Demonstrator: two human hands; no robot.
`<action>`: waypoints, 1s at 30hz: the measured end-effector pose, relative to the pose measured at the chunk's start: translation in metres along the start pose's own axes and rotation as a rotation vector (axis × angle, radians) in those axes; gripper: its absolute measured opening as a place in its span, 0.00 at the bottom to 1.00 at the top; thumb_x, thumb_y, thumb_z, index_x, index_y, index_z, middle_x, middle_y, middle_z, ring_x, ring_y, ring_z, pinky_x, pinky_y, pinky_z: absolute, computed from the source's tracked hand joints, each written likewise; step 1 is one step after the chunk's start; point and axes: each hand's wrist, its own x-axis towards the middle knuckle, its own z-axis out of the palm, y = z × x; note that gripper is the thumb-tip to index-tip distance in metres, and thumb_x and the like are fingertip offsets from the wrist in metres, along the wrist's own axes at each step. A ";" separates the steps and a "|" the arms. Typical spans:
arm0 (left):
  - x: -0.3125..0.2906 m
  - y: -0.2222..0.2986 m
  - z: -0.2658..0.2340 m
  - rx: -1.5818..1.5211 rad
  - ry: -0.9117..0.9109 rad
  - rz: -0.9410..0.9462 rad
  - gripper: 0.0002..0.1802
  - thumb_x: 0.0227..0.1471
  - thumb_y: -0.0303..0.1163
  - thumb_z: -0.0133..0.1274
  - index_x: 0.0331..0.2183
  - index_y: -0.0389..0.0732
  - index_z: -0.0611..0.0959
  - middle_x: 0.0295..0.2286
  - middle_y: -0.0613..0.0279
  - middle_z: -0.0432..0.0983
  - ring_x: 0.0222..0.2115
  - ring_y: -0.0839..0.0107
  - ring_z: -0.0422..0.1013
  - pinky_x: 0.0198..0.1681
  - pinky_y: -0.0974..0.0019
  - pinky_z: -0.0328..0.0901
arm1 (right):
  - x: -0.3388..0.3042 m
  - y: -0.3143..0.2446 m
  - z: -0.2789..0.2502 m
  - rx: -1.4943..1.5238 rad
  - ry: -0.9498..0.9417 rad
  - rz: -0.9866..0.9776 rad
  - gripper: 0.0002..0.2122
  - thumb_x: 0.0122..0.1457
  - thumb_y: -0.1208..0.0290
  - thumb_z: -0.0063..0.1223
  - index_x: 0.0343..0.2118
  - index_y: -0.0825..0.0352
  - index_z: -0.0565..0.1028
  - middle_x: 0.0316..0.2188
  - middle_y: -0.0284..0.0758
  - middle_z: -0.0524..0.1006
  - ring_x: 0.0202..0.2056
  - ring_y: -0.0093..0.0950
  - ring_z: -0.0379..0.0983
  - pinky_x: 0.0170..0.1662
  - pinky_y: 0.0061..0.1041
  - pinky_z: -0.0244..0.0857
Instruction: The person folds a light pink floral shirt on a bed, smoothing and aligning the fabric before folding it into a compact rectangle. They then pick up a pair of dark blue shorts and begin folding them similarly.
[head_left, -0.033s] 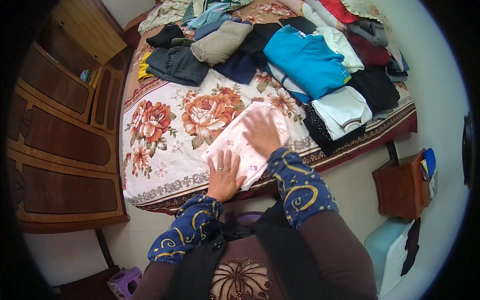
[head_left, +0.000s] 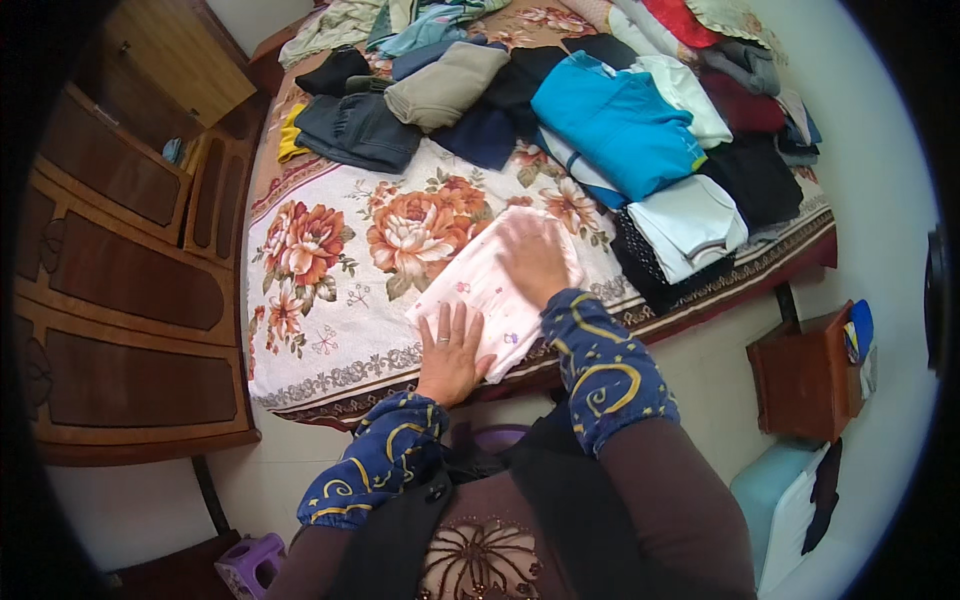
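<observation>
A pale pink folded garment (head_left: pixel 490 287) with small printed motifs lies flat near the front edge of the bed. On its near left corner rests my left hand (head_left: pixel 451 355), fingers spread, a ring on one finger. My right hand (head_left: pixel 536 264) is over the upper right part of the garment, palm down and stretched out, its fingertips smeared by motion. Neither hand grips the cloth. Blue patterned sleeve covers with yellow swirls are on both my forearms.
The floral bedspread (head_left: pixel 310 345) carries folded clothes behind: dark jeans (head_left: pixel 360 132), beige trousers (head_left: pixel 447 85), a bright blue garment (head_left: pixel 615 120) and a white one (head_left: pixel 687 225). A wooden wardrobe (head_left: pixel 140 300) stands at left, a small brown cabinet (head_left: pixel 795 380) at right.
My right hand has shifted slightly to the right across the pink garment. My left hand stays in its place on the cloth.
</observation>
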 end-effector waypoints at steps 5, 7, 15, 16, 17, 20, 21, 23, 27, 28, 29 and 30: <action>0.004 -0.006 -0.007 -0.095 0.014 0.025 0.38 0.55 0.53 0.46 0.61 0.41 0.61 0.61 0.43 0.49 0.64 0.45 0.40 0.62 0.33 0.31 | 0.021 0.064 0.012 -0.087 0.185 0.186 0.23 0.60 0.56 0.46 0.55 0.64 0.68 0.56 0.39 0.67 0.62 0.39 0.53 0.64 0.47 0.40; 0.002 -0.012 -0.004 -0.142 0.035 -0.002 0.38 0.55 0.52 0.47 0.61 0.41 0.62 0.61 0.42 0.49 0.64 0.46 0.40 0.62 0.33 0.31 | 0.022 0.058 0.001 -0.094 0.270 0.187 0.23 0.60 0.58 0.47 0.54 0.66 0.68 0.56 0.42 0.67 0.62 0.41 0.53 0.64 0.45 0.40; 0.007 -0.011 -0.002 -0.083 0.047 -0.035 0.37 0.54 0.51 0.48 0.60 0.41 0.63 0.62 0.42 0.49 0.64 0.46 0.39 0.62 0.35 0.31 | -0.029 -0.026 0.004 0.190 -0.026 -0.529 0.23 0.62 0.52 0.41 0.57 0.58 0.67 0.60 0.35 0.64 0.63 0.37 0.54 0.66 0.49 0.38; 0.006 -0.011 -0.002 -0.072 0.041 -0.029 0.37 0.55 0.52 0.47 0.60 0.42 0.63 0.62 0.43 0.49 0.64 0.47 0.39 0.62 0.35 0.31 | -0.020 -0.020 0.003 0.076 -0.031 -0.408 0.23 0.63 0.52 0.39 0.58 0.57 0.67 0.61 0.34 0.63 0.64 0.36 0.53 0.66 0.49 0.37; 0.005 -0.011 -0.001 -0.062 0.036 -0.023 0.37 0.55 0.53 0.46 0.60 0.42 0.63 0.62 0.44 0.49 0.64 0.47 0.39 0.62 0.35 0.30 | -0.005 -0.010 0.003 -0.037 -0.037 -0.288 0.23 0.64 0.51 0.37 0.59 0.56 0.66 0.61 0.33 0.63 0.64 0.35 0.52 0.66 0.49 0.37; 0.005 -0.012 -0.006 -0.140 0.090 -0.018 0.38 0.54 0.51 0.49 0.60 0.41 0.63 0.61 0.39 0.47 0.64 0.45 0.39 0.64 0.39 0.32 | 0.021 0.039 0.011 -0.102 0.133 0.127 0.26 0.61 0.48 0.43 0.57 0.58 0.67 0.57 0.33 0.67 0.60 0.33 0.57 0.62 0.47 0.44; 0.008 -0.014 -0.008 -0.177 0.116 -0.014 0.38 0.54 0.50 0.50 0.59 0.40 0.63 0.61 0.38 0.47 0.64 0.44 0.39 0.64 0.40 0.33 | 0.025 0.065 0.015 0.005 0.134 0.164 0.27 0.57 0.47 0.49 0.54 0.61 0.70 0.57 0.37 0.67 0.60 0.33 0.57 0.60 0.45 0.47; 0.006 -0.032 0.014 -0.243 0.330 -0.207 0.39 0.50 0.44 0.57 0.58 0.38 0.64 0.57 0.35 0.54 0.60 0.42 0.48 0.63 0.46 0.44 | 0.037 0.056 -0.011 0.102 -0.076 0.312 0.27 0.55 0.49 0.54 0.51 0.65 0.71 0.52 0.43 0.70 0.55 0.36 0.64 0.57 0.41 0.56; 0.029 -0.055 0.002 -0.661 0.285 -0.578 0.40 0.43 0.40 0.63 0.55 0.35 0.67 0.48 0.36 0.67 0.52 0.46 0.62 0.57 0.52 0.56 | 0.032 0.048 -0.037 0.422 -0.217 0.444 0.32 0.51 0.48 0.60 0.49 0.71 0.69 0.44 0.48 0.75 0.47 0.43 0.72 0.50 0.35 0.64; 0.032 -0.062 -0.007 -0.676 0.275 -0.600 0.39 0.44 0.39 0.64 0.53 0.31 0.67 0.46 0.41 0.70 0.47 0.53 0.69 0.51 0.56 0.63 | 0.032 0.043 -0.037 0.416 -0.271 0.443 0.34 0.49 0.47 0.60 0.49 0.73 0.69 0.43 0.49 0.75 0.46 0.44 0.73 0.49 0.34 0.65; 0.033 -0.068 -0.009 -0.853 0.198 -0.663 0.39 0.44 0.39 0.64 0.53 0.31 0.67 0.46 0.43 0.70 0.45 0.56 0.70 0.49 0.58 0.65 | 0.033 0.039 -0.036 0.409 -0.325 0.441 0.36 0.48 0.46 0.61 0.49 0.75 0.68 0.42 0.50 0.76 0.44 0.46 0.73 0.48 0.33 0.66; 0.039 -0.075 -0.012 -1.023 0.117 -0.702 0.39 0.44 0.38 0.65 0.53 0.30 0.67 0.45 0.45 0.71 0.43 0.58 0.71 0.46 0.60 0.66 | 0.032 0.052 -0.020 0.571 -0.283 0.425 0.37 0.45 0.49 0.65 0.50 0.76 0.67 0.43 0.52 0.75 0.46 0.44 0.73 0.49 0.32 0.65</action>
